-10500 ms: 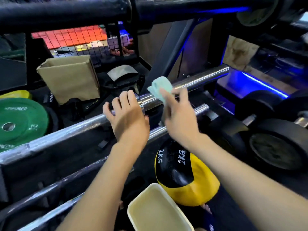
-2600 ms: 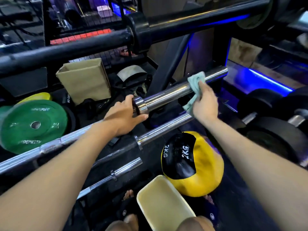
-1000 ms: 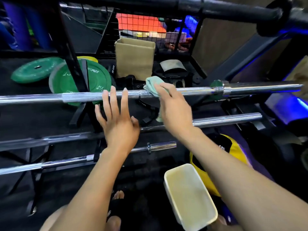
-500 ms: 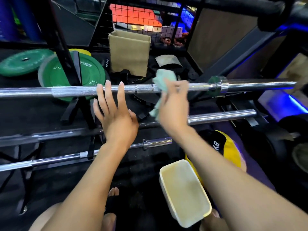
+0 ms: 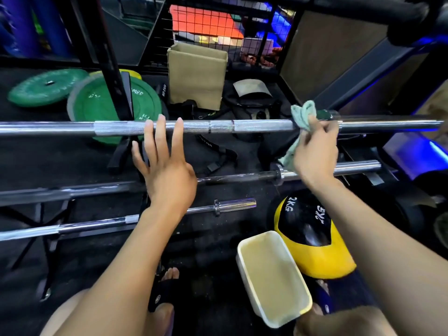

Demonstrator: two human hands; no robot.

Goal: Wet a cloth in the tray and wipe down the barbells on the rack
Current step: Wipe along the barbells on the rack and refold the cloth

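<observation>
The top barbell [image 5: 254, 126] runs out of frame at the left, and the right hand [image 5: 315, 151] hides its collar. That hand pinches the green cloth [image 5: 301, 117] against the bar; the left hand [image 5: 167, 166], fingers straight, touches the knurled shaft. The tray [image 5: 242, 253] sits below by the feet.

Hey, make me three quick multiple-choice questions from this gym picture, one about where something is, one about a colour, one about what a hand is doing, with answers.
1. Where is the cloth?
A. In the tray
B. On the top barbell
C. On the floor

2. What colours is the medicine ball?
A. Red and white
B. All green
C. Yellow and black

3. How is the left hand?
A. Fingers straight, tips at the top barbell
B. Clenched round the cloth
C. Dipped in the tray

Answers:
1 B: the right hand holds it against the top barbell.
2 C: yellow body, black panels marked 2KG.
3 A: its fingers are spread and straight; the tray lies lower down.
</observation>
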